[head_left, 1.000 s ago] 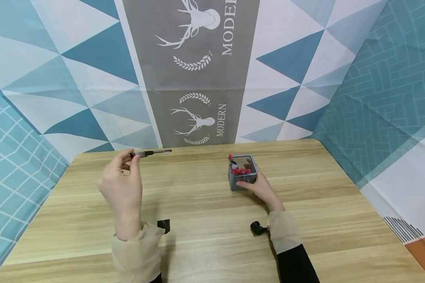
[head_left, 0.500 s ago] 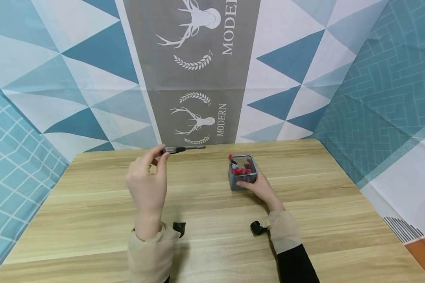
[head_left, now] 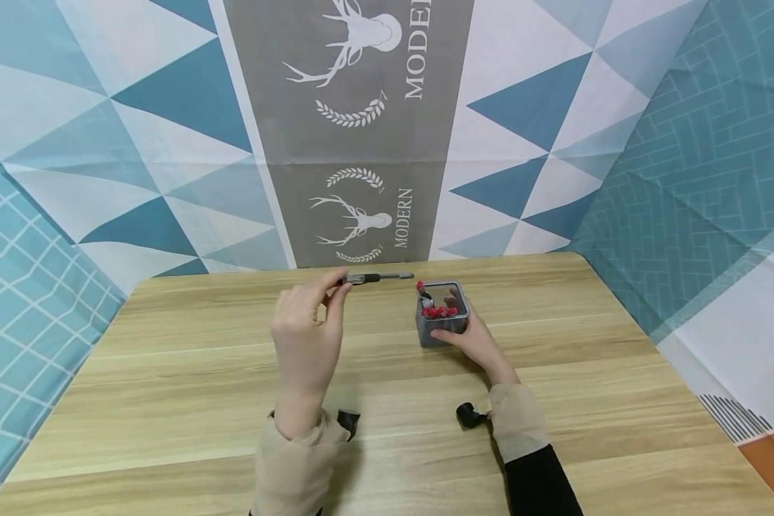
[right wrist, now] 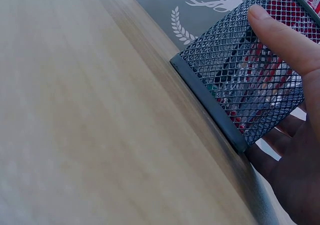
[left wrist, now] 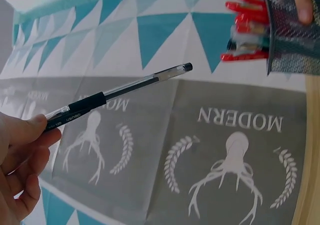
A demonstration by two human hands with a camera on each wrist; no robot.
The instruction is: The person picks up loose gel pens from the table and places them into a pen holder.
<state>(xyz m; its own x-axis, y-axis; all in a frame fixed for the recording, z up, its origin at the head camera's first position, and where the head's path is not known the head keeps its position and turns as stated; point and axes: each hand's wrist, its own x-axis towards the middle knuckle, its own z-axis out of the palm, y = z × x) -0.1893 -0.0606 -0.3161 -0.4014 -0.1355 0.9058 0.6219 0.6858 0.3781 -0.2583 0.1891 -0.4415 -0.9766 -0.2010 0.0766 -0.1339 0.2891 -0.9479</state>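
Observation:
My left hand pinches a clear and black gel pen between thumb and fingers near one end. The pen lies nearly level in the head view, its far tip just left of the pen holder's rim. That pen holder is a square mesh cup standing upright on the table. My right hand grips it from the right side, thumb across the near face, as the right wrist view also shows. Several red-capped pens and a darker one poke out of the cup; their lower parts show through the mesh.
The wooden table ends at a patterned backdrop with deer prints. Blue patterned sheets hang at the sides. A black wrist-worn piece sits by the right cuff, and a similar black piece is by the left cuff.
My left hand has carried the pen steadily to the right, from the table's left part to close beside the pen holder. The right hand and the holder have stayed still.

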